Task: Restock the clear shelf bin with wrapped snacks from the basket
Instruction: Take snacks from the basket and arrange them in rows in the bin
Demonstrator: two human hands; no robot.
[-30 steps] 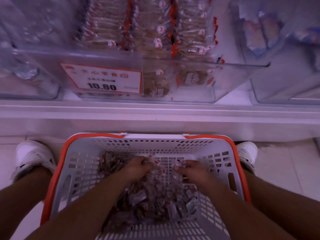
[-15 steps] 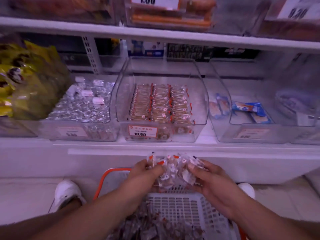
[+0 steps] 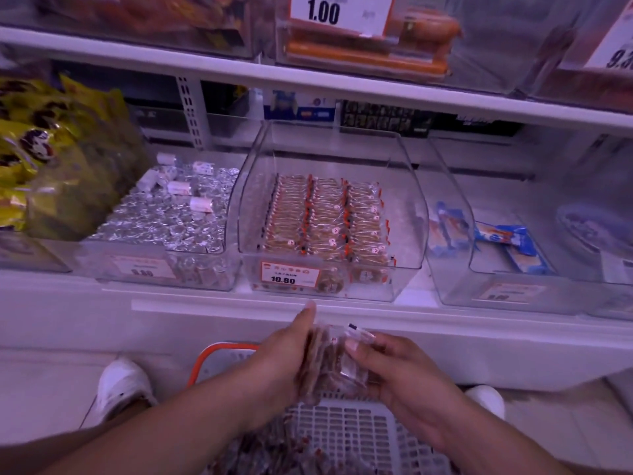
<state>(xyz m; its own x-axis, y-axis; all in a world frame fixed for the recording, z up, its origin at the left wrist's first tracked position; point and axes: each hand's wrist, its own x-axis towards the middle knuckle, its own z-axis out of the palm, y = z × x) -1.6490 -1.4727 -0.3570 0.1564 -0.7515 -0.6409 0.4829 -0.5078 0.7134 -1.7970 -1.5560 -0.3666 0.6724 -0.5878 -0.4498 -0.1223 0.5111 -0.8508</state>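
Since half a second ago, both hands have squared a loose fan of packets into a tight stack, and the view has tipped up a little toward the shelf. Left hand [image 3: 286,354] lies flat against the stack's left face, fingers straight and pointing forward; the stack of wrapped snacks [image 3: 330,361] stands on edge between the palms; right hand [image 3: 394,368] curls round its right side, thumb on top. So the hands are close together, clamped on one bundle, which hangs above the far rim of the basket [image 3: 222,353] and below the shelf edge.

As I judge it, the step in hand is the carry from basket to bin, with the bundle already tidied. Next it must go up and forward over the low front wall of the clear shelf bin [image 3: 330,214] and be set on edge in line with the rows, probably at the front or in the bare strip on the right side.

Counted left to right: one heap of yellow bags [image 3: 51,159]; one bin of foil-wrapped sweets [image 3: 164,221]; one target bin holding three rows of packets, with one price tag [image 3: 289,274] reading 10.80; one bin of blue packets [image 3: 496,241], three that I can make out. Two white shoes flank the basket. How many snacks are in the held stack cannot be told.
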